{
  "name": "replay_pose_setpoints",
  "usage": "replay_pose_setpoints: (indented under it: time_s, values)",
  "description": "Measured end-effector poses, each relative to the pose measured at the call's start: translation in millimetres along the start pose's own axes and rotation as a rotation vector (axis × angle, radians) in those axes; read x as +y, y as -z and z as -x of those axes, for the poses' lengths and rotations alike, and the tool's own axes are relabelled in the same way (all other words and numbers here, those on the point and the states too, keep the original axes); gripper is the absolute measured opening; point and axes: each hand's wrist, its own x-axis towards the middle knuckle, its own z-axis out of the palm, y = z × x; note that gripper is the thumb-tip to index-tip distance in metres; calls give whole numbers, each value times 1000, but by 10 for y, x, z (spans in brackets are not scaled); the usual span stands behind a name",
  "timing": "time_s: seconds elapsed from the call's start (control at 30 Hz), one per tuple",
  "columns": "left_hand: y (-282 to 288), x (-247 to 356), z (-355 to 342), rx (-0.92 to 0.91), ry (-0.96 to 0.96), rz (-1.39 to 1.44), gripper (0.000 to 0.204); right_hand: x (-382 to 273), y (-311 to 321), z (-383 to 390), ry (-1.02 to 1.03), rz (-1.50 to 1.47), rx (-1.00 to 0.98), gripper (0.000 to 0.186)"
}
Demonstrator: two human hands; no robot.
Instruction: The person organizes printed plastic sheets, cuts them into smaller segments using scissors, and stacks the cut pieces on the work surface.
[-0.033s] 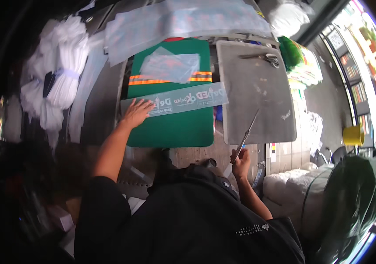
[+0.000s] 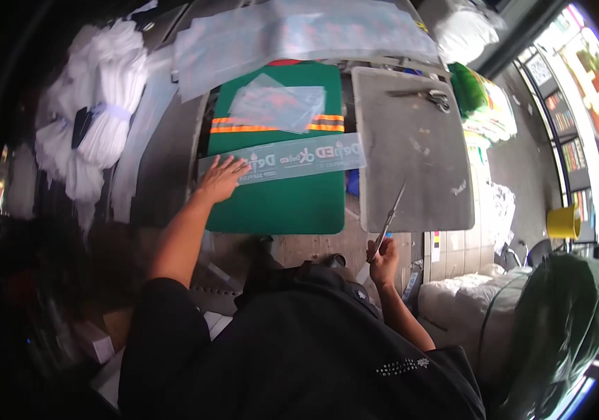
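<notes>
A green garment [image 2: 278, 203] with an orange and silver reflective band [image 2: 324, 122] lies flat on a board in front of me. Across it, slightly slanted, runs a translucent strip of printed film [image 2: 299, 159], its right end reaching past the garment's edge. My left hand [image 2: 221, 180] rests on the strip's left end, fingers spread. In my right hand [image 2: 383, 260], near the front edge of the grey board, is a pair of scissors [image 2: 392, 213], blades pointing up and away. Loose pieces of clear film [image 2: 275, 105] overlap on the garment's upper part.
To the right is a grey board [image 2: 418, 161] with another pair of scissors [image 2: 436, 98] at its far end. Long film sheets [image 2: 299, 35] lie across the back. White cloth bundles [image 2: 107, 91] hang at left. A yellow bin [image 2: 563, 221] and a white wrapped bundle [image 2: 460, 297] are at right.
The whole scene has shifted slightly to the right in view. The scissors' tips are a little further left and lower; my left hand stays on the film strip.
</notes>
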Motion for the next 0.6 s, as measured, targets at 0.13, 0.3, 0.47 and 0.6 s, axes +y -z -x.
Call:
replay_pose_setpoints:
  time_s: [0.13, 0.3, 0.47, 0.6]
  values:
    - [-41, 229, -11, 166, 129, 150, 63, -252, -346, 31, -97, 1, -315, 26]
    - [-227, 260, -269, 294, 162, 333, 68, -456, -1053, 212, -156, 3, -537, 27]
    - [-472, -77, -272, 368, 22, 283, 62, -345, -1601, 618, -438, -118, -575, 30]
    - [-560, -272, -108, 446, 1, 261, 55, -348, -1818, 894, -558, -278, -591, 38]
